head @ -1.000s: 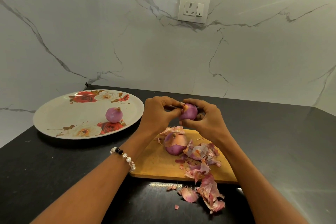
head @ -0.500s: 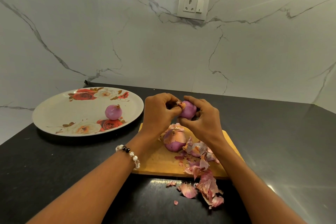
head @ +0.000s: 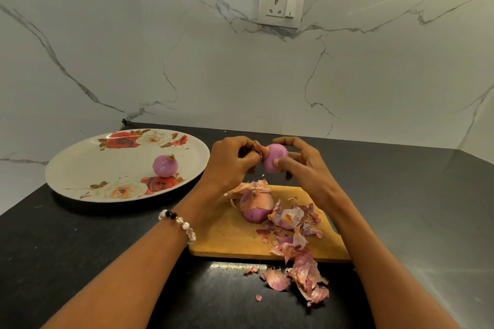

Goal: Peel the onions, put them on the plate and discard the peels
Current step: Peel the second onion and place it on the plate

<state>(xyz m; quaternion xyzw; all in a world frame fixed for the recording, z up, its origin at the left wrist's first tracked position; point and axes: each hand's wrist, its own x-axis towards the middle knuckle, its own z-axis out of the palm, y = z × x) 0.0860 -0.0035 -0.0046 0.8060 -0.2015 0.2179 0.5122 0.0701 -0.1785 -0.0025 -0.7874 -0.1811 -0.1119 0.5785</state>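
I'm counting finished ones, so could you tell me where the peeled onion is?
In the head view, the peeled onion sits on the flowered plate, left of both hands.

The right hand (head: 307,168) has loosened around the onion (head: 275,160): a second ago its fingers wrapped over the top, and now they are spread, leaving more of the purple flesh bare. The left hand (head: 230,163) has tugged a strip of dry skin (head: 260,149) away from the onion's end.
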